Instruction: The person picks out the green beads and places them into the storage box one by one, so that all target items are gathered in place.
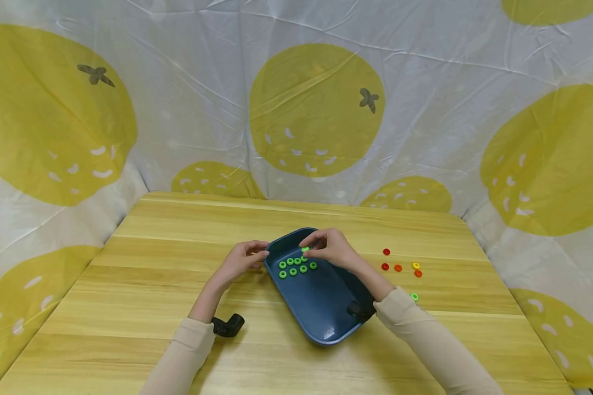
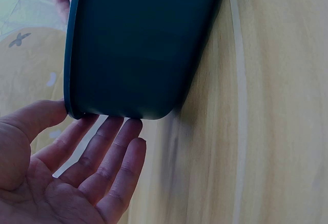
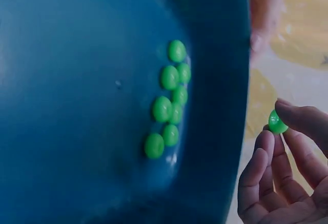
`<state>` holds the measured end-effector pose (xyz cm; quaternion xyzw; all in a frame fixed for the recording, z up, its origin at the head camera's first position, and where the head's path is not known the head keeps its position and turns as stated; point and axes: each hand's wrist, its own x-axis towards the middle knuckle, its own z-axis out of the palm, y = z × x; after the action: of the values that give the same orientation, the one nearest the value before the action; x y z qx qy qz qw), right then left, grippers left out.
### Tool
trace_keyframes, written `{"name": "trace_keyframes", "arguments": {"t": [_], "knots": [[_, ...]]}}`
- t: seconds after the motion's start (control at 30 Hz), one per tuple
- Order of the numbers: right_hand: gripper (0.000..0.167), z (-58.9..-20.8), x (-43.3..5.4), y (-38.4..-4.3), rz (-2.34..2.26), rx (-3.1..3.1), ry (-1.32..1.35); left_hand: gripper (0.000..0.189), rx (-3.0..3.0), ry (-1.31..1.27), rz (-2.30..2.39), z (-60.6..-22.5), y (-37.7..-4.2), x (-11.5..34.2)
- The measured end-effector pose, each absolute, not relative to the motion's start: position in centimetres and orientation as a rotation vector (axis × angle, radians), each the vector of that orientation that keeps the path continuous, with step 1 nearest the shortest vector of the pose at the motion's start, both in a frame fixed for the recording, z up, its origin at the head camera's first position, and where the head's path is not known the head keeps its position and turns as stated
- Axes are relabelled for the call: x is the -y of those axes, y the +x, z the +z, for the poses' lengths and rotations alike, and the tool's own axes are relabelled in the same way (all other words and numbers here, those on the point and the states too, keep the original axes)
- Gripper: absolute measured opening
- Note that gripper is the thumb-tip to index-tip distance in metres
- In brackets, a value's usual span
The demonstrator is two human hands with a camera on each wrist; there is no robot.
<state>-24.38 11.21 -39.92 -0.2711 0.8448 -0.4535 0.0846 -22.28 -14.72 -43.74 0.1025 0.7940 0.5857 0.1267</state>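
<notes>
A dark blue tray (image 1: 321, 302) with raised walls sits at an angle on the table. Several green ring-shaped beads (image 1: 293, 272) lie in rows on its floor near the far end. The left hand (image 1: 239, 260) holds the tray's far left corner; the left wrist view shows the thumb at the rim and fingertips against the outer wall (image 2: 138, 49). Over the far end, the right hand (image 1: 333, 249) pinches one green bead (image 3: 277, 123) between thumb and fingertips, above the other beads. The right forearm hides part of the tray's right wall in the head view.
Right of the tray, red beads (image 1: 386, 252), orange beads (image 1: 398, 268), a yellow bead (image 1: 415, 265) and a green bead (image 1: 414, 297) lie loose on the wooden table (image 1: 143, 285). A cloth with yellow fruit prints (image 1: 316, 109) hangs behind. Each wrist carries a black camera (image 1: 229, 325).
</notes>
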Motion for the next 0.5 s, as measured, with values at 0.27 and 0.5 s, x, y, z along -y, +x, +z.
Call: {"name": "trace_keyframes", "arguments": {"t": [0.27,0.5], "knots": [[0.017,-40.7,-8.8,-24.0,-1.115,-2.558,-0.923,0.040,-2.310,0.311,1.703,-43.9,-22.4,14.8],[0.016,-41.7,-7.6,-23.6,-0.967,-2.553,-0.954,0.040,-2.301,0.317,1.710,-43.8,-22.3,14.9]]}}
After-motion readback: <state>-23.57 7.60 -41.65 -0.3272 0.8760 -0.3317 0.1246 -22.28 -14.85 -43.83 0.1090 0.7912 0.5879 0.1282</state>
